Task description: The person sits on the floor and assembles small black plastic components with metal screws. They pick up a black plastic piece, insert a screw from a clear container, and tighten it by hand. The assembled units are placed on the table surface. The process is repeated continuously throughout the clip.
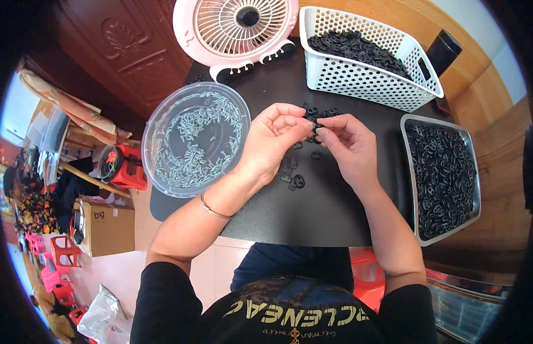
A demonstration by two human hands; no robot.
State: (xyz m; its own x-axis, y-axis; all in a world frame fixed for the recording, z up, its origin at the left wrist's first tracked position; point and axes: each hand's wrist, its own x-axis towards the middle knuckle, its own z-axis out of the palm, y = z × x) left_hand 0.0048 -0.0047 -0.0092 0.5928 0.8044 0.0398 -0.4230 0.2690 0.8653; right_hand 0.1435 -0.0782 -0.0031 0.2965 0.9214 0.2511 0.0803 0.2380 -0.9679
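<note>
While both hands [315, 135] pinch a small black part [316, 124], the black table [312, 212] stands before a wooden door [129, 51].

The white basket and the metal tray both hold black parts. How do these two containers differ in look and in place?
The white basket is plastic with perforated walls and tall sides, while the metal tray is shallow with solid, smooth walls. The basket stands at the far side of the black table, beside the pink fan; the tray lies at the person's right. Both are rectangular and hold many small black parts.
</note>
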